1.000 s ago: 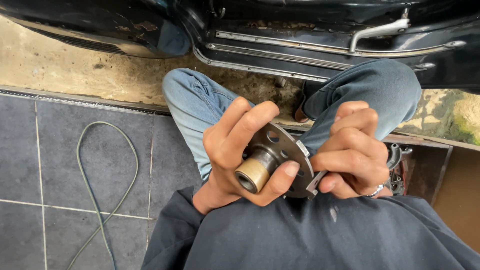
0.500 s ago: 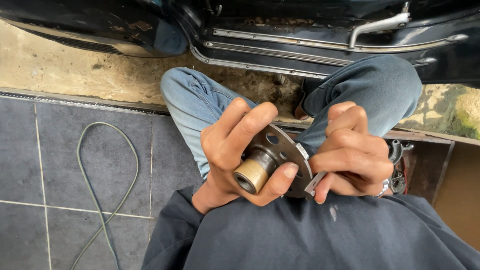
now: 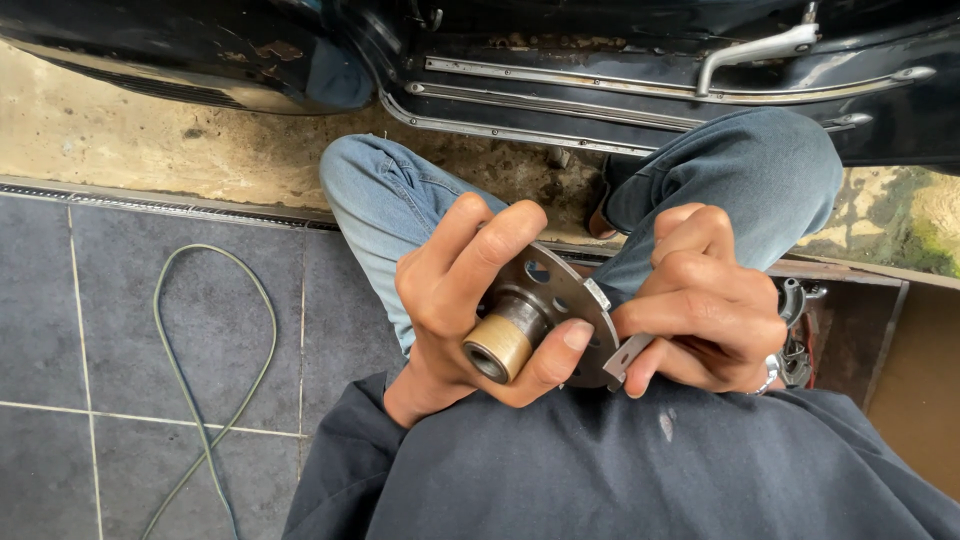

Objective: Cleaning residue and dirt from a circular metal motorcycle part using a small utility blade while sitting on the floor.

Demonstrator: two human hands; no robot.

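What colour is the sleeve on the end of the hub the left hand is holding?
Brass-tan, on the hub sleeve in the left hand; head view.

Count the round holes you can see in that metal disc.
2: both holes sit on the disc between the left hand and right hand. Fingers may hide more.

Your left hand (image 3: 470, 300) covers much of the round metal hub (image 3: 545, 310), so its far rim is hidden; beside the hub, your right hand (image 3: 705, 305) swallows most of the flat metal tool (image 3: 627, 355); right of the hub, a small clamp (image 3: 795, 300) is half hidden behind that hand.
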